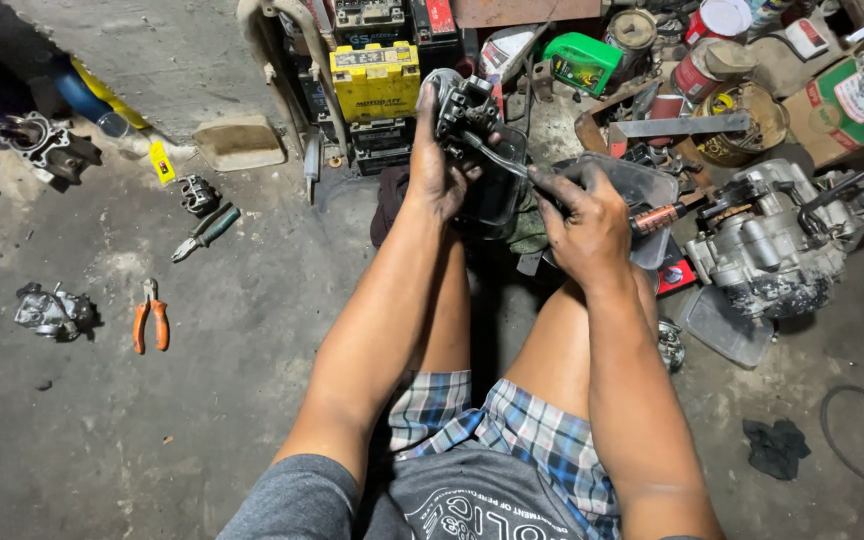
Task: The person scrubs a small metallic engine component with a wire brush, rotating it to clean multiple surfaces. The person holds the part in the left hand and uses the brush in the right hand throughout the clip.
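far left on the concrete floor (202,420) there's a greasy metal casting (52,310), then orange-handled pliers (150,317) and a darker pair of pliers (206,231) further up, all well away from the work. past those, a stack of batteries with a yellow battery (375,80) on top.

the left hand (439,165) has its grip clenched round a small dark engine part (464,108), looks like a carburetor body, held up in the air in front of the knees. right hand (587,228) is grasping a screwdriver (652,217) by its orange handle, thin shaft angling up-left with the tip meeting the part.

my take: keep the shaft dead in line with the screw and lean into it before turning, old screws like these round out fast. bracing the left wrist on a knee would steady things. the clear plastic tray (652,183) just under the hands looks like a good spot for anything loose. far right sits a grimy engine block (764,245).
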